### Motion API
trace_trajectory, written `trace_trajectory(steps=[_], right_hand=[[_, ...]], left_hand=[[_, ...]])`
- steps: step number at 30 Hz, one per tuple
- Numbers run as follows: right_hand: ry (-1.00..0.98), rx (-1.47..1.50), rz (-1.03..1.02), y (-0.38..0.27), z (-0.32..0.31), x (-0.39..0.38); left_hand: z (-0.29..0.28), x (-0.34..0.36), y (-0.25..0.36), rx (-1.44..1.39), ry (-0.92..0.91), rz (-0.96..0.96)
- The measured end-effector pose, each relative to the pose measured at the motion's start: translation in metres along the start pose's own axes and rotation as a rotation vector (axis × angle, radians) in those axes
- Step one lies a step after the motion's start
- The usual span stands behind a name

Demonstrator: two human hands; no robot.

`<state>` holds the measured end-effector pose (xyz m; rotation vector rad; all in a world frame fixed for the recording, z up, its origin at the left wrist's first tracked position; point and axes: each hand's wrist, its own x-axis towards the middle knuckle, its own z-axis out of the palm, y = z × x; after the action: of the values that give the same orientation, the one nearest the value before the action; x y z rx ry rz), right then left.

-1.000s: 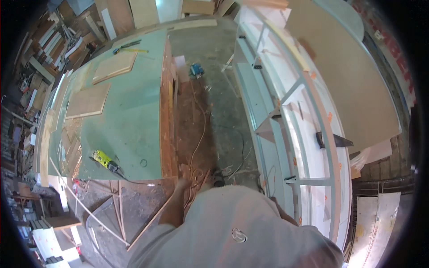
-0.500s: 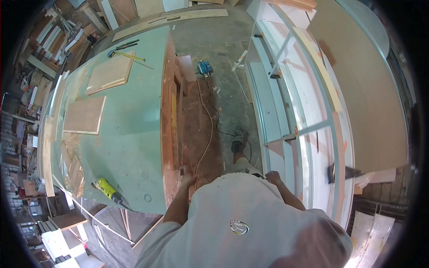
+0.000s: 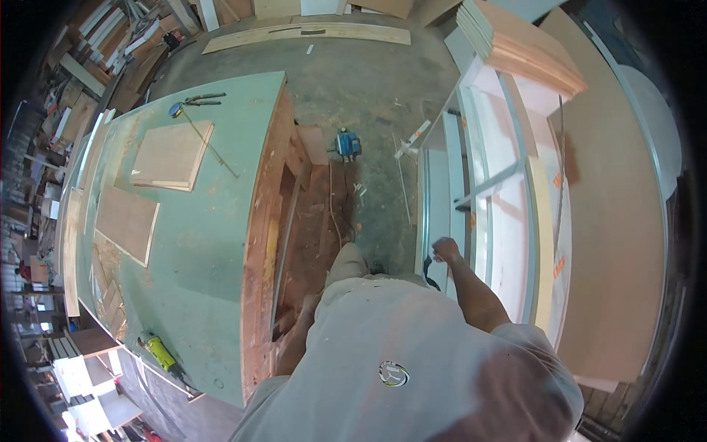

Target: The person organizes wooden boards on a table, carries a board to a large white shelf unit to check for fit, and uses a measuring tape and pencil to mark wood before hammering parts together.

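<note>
My right hand (image 3: 445,250) is closed, in front of me beside the white cabinet frame (image 3: 508,250). A dark object (image 3: 431,275) shows just below it; I cannot tell whether my fingers grip it. My left hand (image 3: 311,300) hangs low by my left side, near the worn brown wooden side (image 3: 258,280) of the green-topped bench (image 3: 199,280), its fingers mostly hidden. On that bench lie two stacks of board (image 3: 169,151) (image 3: 125,217), a tape measure (image 3: 175,110), pliers-like tools (image 3: 206,99) and a lime-green power tool (image 3: 163,353).
A blue power tool (image 3: 347,144) and a cord (image 3: 332,199) lie on the concrete floor (image 3: 368,88) between bench and frame. Long planks (image 3: 353,34) lie beyond, mouldings (image 3: 523,40) top the frame's far end, and a large brown panel (image 3: 611,243) stands at the right.
My view has moved forward between bench and frame. My right hand has risen forward from my hip to beside the frame. My left leg now shows forward, where my right foot was seen.
</note>
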<state>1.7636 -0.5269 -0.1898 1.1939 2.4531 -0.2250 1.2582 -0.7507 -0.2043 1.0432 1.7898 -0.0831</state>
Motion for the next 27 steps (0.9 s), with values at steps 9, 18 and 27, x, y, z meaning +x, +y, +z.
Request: trace_trajectory(steps=[9, 18, 27], right_hand=[[0.11, 0.565, -0.048, 0.075, -0.081, 0.187], [0.044, 0.254, -0.348, 0.231, -0.166, 0.331], [-0.033, -0.068, -0.178, 0.353, -0.189, 0.504]], left_hand=[[-0.104, 0.134, 0.163, -0.198, 0.089, -0.096], [-0.234, 0.328, 0.262, -0.064, 0.274, 0.092], [-0.451, 0.374, 0.468, -0.402, 0.464, 0.18]])
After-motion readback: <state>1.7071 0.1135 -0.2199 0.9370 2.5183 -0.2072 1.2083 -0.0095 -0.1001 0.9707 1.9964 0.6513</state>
